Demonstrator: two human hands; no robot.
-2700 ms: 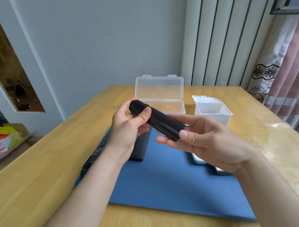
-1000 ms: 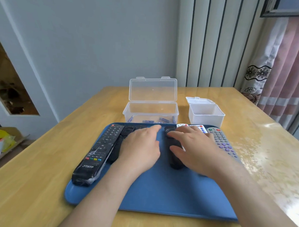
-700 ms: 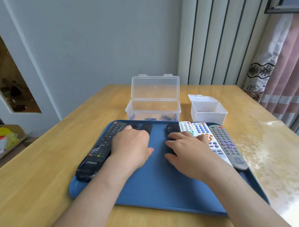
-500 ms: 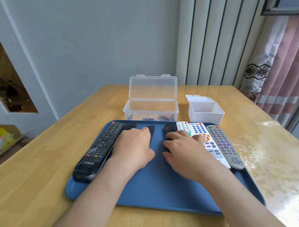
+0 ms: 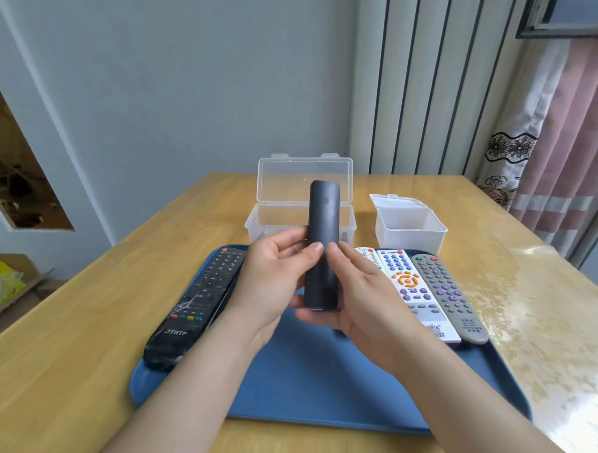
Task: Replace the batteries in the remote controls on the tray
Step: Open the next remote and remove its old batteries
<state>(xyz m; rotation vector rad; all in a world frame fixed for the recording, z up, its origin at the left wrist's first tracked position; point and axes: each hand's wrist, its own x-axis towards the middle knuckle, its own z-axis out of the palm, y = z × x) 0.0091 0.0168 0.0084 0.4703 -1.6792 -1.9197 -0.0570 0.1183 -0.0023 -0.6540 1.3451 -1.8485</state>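
Note:
A slim black remote (image 5: pixel 323 227) is held upright above the blue tray (image 5: pixel 318 381), its plain back toward me. My left hand (image 5: pixel 271 283) and my right hand (image 5: pixel 359 297) grip its lower half from either side, both thumbs pressed on its back. On the tray lie a long black remote (image 5: pixel 198 300) at the left, and at the right a white remote (image 5: pixel 414 293), a grey remote (image 5: pixel 448 298) and the partly hidden tip of another white one (image 5: pixel 366 255).
Behind the tray stand an open clear plastic box (image 5: pixel 292 185) with small blue batteries in it and a small open white container (image 5: pixel 410 224). The wooden table (image 5: pixel 62 353) reaches the wall. A cardboard box (image 5: pixel 0 281) sits on the floor at left.
Both hands were down on the tray among the remotes. Now they have lifted a slim black remote and hold it upright above the tray.

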